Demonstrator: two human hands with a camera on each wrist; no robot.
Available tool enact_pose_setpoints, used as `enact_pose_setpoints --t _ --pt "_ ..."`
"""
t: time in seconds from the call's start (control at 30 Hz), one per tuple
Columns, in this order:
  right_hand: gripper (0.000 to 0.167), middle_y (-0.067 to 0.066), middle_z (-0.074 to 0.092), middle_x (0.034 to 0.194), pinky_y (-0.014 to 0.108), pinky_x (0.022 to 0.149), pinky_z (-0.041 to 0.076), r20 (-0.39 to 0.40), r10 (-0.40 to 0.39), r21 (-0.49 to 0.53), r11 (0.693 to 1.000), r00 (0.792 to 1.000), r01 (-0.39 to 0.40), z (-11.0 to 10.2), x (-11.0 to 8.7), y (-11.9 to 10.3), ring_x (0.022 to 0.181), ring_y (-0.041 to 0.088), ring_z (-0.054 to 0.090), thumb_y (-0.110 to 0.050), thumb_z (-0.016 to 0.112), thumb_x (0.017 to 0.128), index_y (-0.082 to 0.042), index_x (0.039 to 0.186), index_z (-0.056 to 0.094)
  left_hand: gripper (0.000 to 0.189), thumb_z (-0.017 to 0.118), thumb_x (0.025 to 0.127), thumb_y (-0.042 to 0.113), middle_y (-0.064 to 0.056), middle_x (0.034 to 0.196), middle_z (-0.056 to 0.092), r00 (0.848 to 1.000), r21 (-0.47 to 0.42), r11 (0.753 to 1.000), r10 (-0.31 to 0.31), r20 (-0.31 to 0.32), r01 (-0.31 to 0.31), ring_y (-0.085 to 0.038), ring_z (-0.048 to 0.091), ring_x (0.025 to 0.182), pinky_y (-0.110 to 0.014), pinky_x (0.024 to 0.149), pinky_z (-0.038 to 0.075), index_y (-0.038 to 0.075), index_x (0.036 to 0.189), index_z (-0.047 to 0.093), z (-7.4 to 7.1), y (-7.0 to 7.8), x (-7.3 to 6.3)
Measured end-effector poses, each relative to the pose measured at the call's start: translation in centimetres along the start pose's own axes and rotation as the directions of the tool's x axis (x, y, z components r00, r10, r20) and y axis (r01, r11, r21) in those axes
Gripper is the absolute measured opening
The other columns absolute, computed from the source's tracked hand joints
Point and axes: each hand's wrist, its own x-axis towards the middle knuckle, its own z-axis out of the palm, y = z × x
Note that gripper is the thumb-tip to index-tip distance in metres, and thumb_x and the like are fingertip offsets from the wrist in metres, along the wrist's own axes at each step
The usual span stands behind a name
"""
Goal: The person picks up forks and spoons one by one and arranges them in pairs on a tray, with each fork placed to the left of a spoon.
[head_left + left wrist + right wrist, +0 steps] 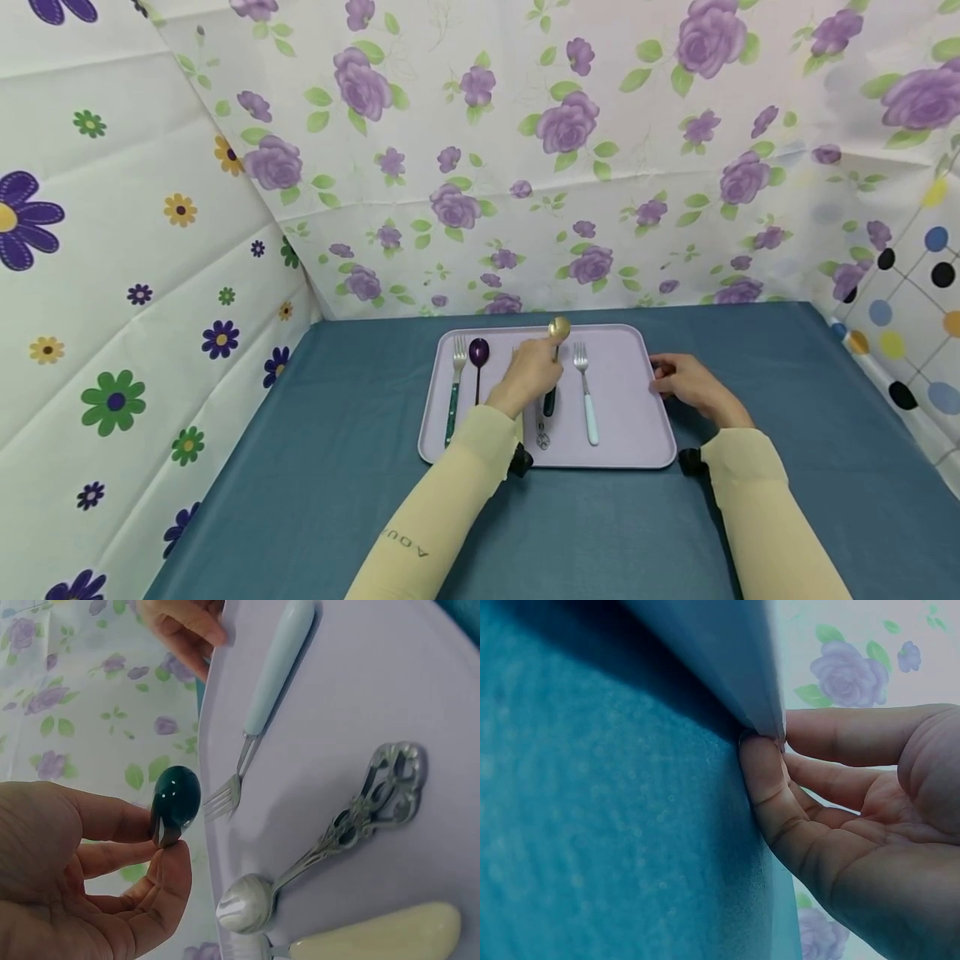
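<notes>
My left hand (531, 371) pinches a spoon with a gold bowl (558, 327) and dark green handle (177, 799) between thumb and fingers, above the lilac tray (626, 392). The handle's end faces the camera in the left wrist view. A fork with a pale blue handle (590, 417) lies to its right on the tray. Beneath the hand are a silver spoon with an openwork handle (360, 817) and a cream-handled utensil (382, 934), its head partly cut off from view. At the tray's right edge, my right hand (688, 385) grips the rim (761, 690).
Further left on the tray lie a purple spoon (478, 352) and a green-handled fork (453, 404). The tray rests on a blue-green tablecloth (322, 467). Flowered sheeting (480, 183) rises behind the table, with patterned sheets at both sides.
</notes>
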Motion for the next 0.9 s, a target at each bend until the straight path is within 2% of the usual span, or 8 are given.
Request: enact_pose_setpoints --t 0.07,0.17,0.3,0.43,0.53,0.67,0.83,0.9 --pt "0.064 0.014 0.053 0.098 0.036 0.078 0.054 0.002 -0.007 -0.006 1.0 1.0 0.007 -0.1 -0.1 -0.1 0.09 0.026 0.056 0.001 0.062 0.098 0.019 0.152 0.033 0.054 0.059 0.096 -0.001 0.001 0.057 0.037 1.0 -0.015 1.0 -0.004 0.011 0.004 -0.008 0.031 0.045 -0.022 0.043 0.032 0.009 0.15 0.057 0.3 0.2 0.0" --pt "0.063 0.013 0.053 0.098 0.036 0.079 0.054 0.001 -0.008 -0.008 1.0 1.0 0.008 -0.1 -0.1 -0.2 0.09 0.026 0.056 0.001 0.062 0.098 0.019 0.152 0.034 0.058 0.059 0.096 -0.001 0.004 0.056 0.032 0.999 -0.018 1.0 -0.018 0.028 0.019 -0.007 0.03 0.042 -0.022 0.04 0.031 0.013 0.152 0.055 0.7 0.5 0.0" --pt "0.063 0.013 0.054 0.097 0.037 0.079 0.055 0.004 -0.012 -0.012 1.0 1.0 0.012 0.0 -0.1 -0.2 0.09 0.026 0.056 0.001 0.063 0.098 0.02 0.151 0.034 0.059 0.059 0.097 0.0 0.002 0.061 0.038 0.998 -0.002 0.999 -0.036 0.041 0.037 -0.009 0.033 0.043 -0.023 0.041 0.033 0.018 0.153 0.055 1.2 1.1 0.2" --pt "0.063 0.013 0.053 0.097 0.036 0.079 0.054 0.005 -0.012 -0.013 1.0 1.0 0.012 -0.1 -0.1 0.0 0.09 0.026 0.056 0.001 0.062 0.098 0.02 0.151 0.034 0.046 0.058 0.099 0.001 -0.002 0.068 0.047 0.998 0.008 1.0 -0.011 0.056 0.01 -0.01 0.037 0.049 -0.024 0.045 0.035 0.01 0.144 0.063 1.7 1.7 0.4" --pt "0.062 0.013 0.053 0.097 0.035 0.079 0.054 0.003 -0.008 -0.011 1.0 1.0 0.008 -0.1 0.0 0.1 0.09 0.026 0.056 0.0 0.062 0.098 0.019 0.151 0.034 0.03 0.06 0.099 0.003 -0.002 0.07 0.05 0.998 0.022 1.0 0.008 0.062 -0.01 -0.011 0.041 0.053 -0.024 0.049 0.036 0.005 0.127 0.07 2.1 2.1 0.6" --pt "0.063 0.013 0.054 0.098 0.035 0.079 0.054 0.005 -0.003 -0.009 1.0 1.0 0.004 -0.1 0.1 0.1 0.091 0.026 0.056 0.0 0.062 0.098 0.018 0.152 0.034 0.014 0.063 0.097 0.004 -0.001 0.069 0.049 0.998 0.055 0.998 0.008 0.055 -0.011 -0.011 0.044 0.055 -0.025 0.051 0.038 0.004 0.107 0.071 2.6 2.7 0.9" --pt "0.063 0.013 0.054 0.098 0.035 0.078 0.055 0.006 -0.007 -0.008 1.0 1.0 0.007 -0.1 0.1 0.2 0.091 0.026 0.056 0.001 0.062 0.098 0.019 0.151 0.034 0.017 0.063 0.096 0.005 -0.003 0.07 0.052 0.998 0.064 0.998 -0.011 0.066 0.006 -0.012 0.045 0.053 -0.025 0.049 0.039 0.004 0.11 0.072 3.0 3.2 1.1" --pt "0.063 0.013 0.054 0.097 0.034 0.078 0.055 0.006 -0.006 -0.004 1.0 1.0 0.006 -0.1 0.1 0.2 0.09 0.025 0.056 0.001 0.062 0.098 0.019 0.151 0.034 0.012 0.064 0.095 0.005 -0.003 0.071 0.053 0.997 0.063 0.998 -0.017 0.069 0.013 -0.013 0.047 0.055 -0.027 0.05 0.04 0.005 0.105 0.071 3.1 3.4 1.1"
